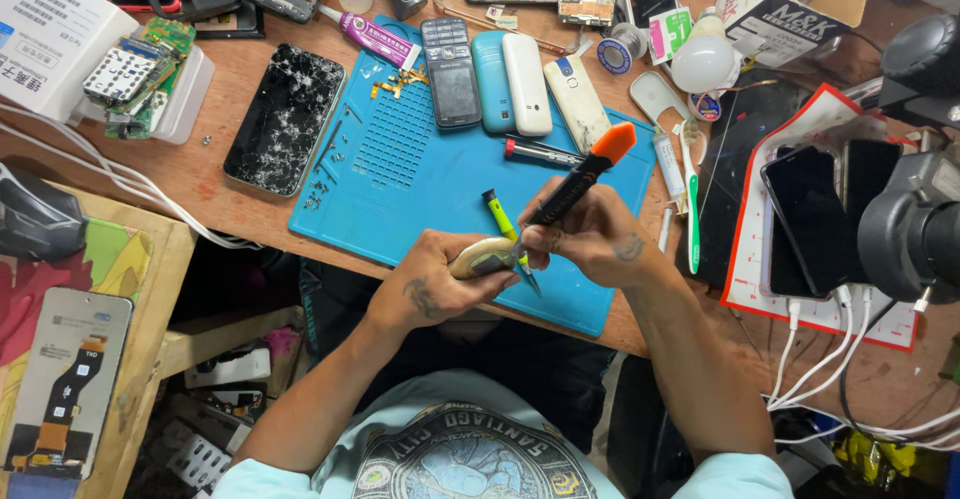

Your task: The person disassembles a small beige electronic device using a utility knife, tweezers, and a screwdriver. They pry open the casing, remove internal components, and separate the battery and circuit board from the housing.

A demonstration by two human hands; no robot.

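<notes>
While gripped: phone (480,257) btwn hands (520,264).

My cluttered repair table, seen from above.

I sit at a brown wooden table (230,174) under even, bright light, with a blue work mat (400,174) spread across its middle and a red-edged mat (905,324) at my right. A lower wooden side table (150,339) stands at my left with a colourful patterned sheet (60,279) on it. White cables (820,359) hang off the right edge into the dark space below. Under the table at my left the floor is shadowed, with boxes and odd scraps (225,429) lying there.
</notes>
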